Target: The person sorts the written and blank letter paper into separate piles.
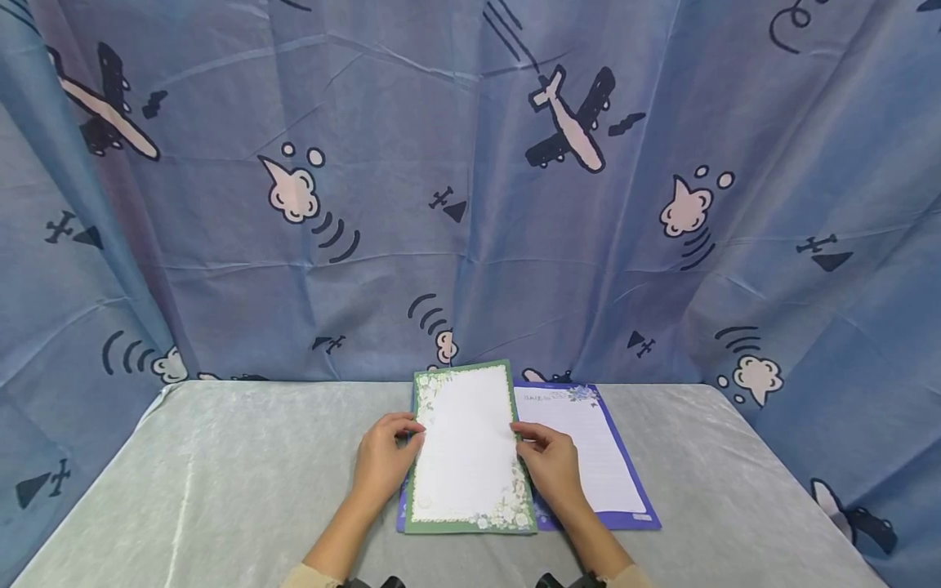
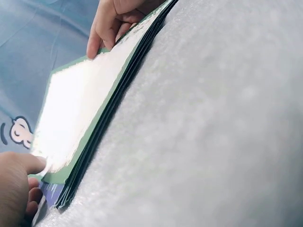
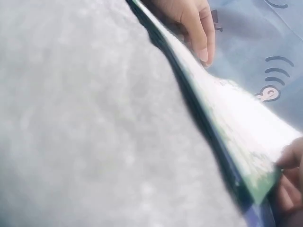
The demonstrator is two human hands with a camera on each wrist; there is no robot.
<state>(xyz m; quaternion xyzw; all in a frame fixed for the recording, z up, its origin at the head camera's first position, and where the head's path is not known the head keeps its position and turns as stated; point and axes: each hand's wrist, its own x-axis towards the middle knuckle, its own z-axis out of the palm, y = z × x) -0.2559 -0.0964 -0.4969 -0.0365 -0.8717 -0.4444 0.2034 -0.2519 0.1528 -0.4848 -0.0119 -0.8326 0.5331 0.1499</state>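
A stack of white paper sheets (image 1: 465, 449) with green floral borders stands upright in the table's middle; several edges show in the left wrist view. My left hand (image 1: 385, 457) pinches its left edge between thumb and fingers. At the opposite edge my right hand (image 1: 551, 465) pinches it the same way, its thumb in front in the right wrist view. Behind and beneath lies white lined paper (image 1: 577, 449) with a purple border and blue flowers at its top right corner. Most of its left part is hidden by the green-bordered stack.
A pale grey plush cloth (image 1: 257, 465) covers the table and spreads to both sides of the papers. Behind the table's far edge hangs a blue curtain (image 1: 382, 204) printed with planes and clouds.
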